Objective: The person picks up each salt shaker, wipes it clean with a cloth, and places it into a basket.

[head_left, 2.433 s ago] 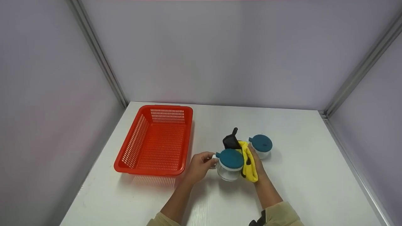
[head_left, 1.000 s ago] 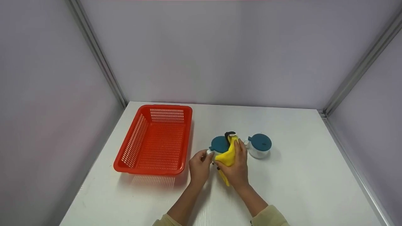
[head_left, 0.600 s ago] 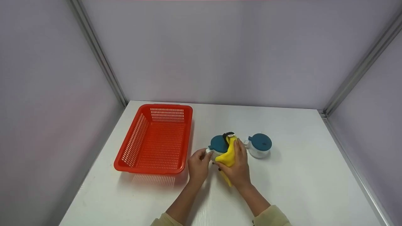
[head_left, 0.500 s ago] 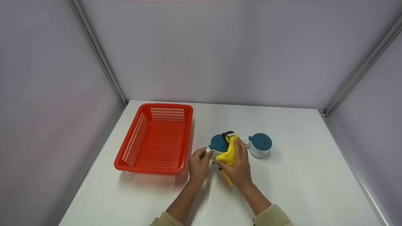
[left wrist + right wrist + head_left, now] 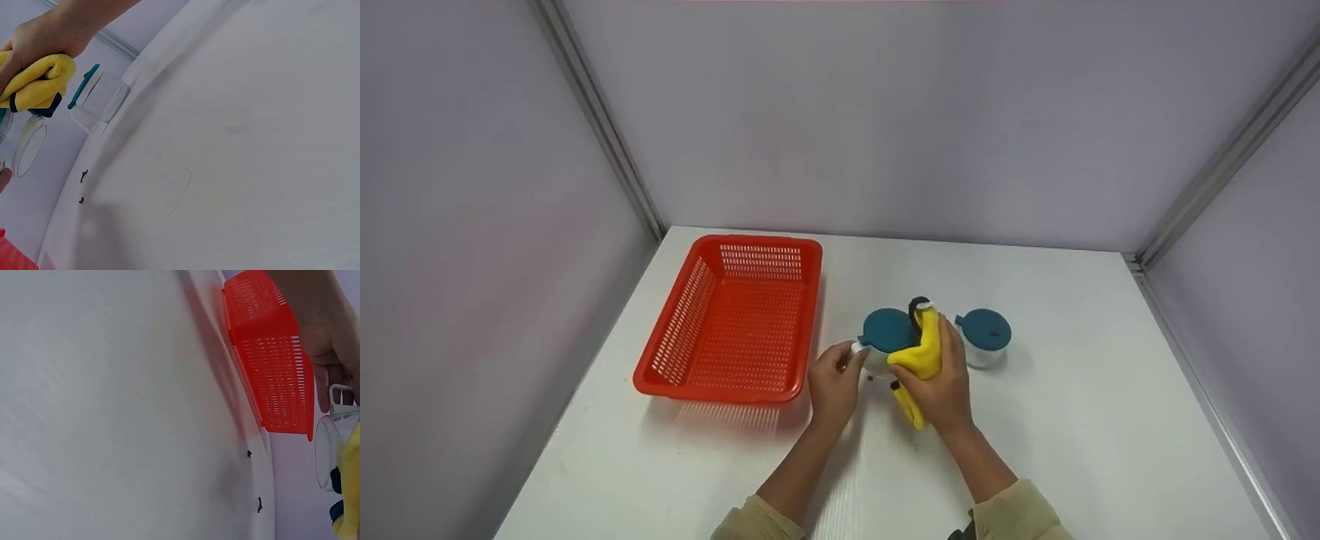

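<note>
In the head view my left hand (image 5: 835,384) pinches the white handle of a clear glass jar with a teal lid (image 5: 887,330). The jar is held up off the table; its round base (image 5: 326,453) shows in the right wrist view. My right hand (image 5: 943,379) grips a bunched yellow cloth (image 5: 921,354) with dark edging at the jar's right side. A black part and a small white tag stick out at the cloth's top. The cloth and right hand cover part of the jar. Behind the right hand stands a second teal-lidded jar (image 5: 986,330), upright on the table.
A red plastic basket (image 5: 802,330) stands on the left of the white table (image 5: 1080,420). Small dark bits (image 5: 84,176) lie on the tabletop, and a thin hair-like strand (image 5: 183,191) shows in the left wrist view. Pale walls enclose the back and sides.
Over the first stretch the held jar shifts left and the cloth comes round its near side. Since half a second ago, my right hand with the cloth has moved slightly right; the left keeps its grip.
</note>
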Demonstrator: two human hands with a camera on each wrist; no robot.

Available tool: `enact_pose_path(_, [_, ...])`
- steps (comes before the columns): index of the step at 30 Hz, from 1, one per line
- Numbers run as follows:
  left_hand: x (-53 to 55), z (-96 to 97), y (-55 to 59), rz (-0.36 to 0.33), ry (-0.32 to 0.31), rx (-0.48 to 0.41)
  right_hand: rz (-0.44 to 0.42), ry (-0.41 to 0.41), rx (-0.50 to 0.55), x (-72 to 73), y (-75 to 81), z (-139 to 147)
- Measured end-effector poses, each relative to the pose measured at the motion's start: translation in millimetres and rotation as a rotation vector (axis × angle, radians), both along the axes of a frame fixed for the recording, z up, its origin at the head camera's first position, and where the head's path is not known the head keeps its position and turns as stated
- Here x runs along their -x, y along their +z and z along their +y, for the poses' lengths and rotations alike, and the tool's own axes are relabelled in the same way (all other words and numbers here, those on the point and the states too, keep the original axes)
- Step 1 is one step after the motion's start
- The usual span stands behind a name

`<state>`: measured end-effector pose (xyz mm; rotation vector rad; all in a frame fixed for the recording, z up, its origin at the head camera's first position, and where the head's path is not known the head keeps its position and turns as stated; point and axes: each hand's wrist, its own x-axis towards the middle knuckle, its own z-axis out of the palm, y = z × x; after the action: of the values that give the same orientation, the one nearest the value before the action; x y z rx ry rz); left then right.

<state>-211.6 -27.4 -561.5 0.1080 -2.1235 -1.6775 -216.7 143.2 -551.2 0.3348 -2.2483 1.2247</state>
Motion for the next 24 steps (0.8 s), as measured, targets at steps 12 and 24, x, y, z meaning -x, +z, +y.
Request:
enact_pose_path(12, [-2.3,6.4,-7.1,0.071,-0.008,0.049,0.069,-0.006,-0.174,1.0,19.9,-5])
enact_pose_path(24, [-5.7,11.6,-10.1,0.191,-0.014,0.106,-0.121,-0.016,-0.297,8.3,40.9,-16])
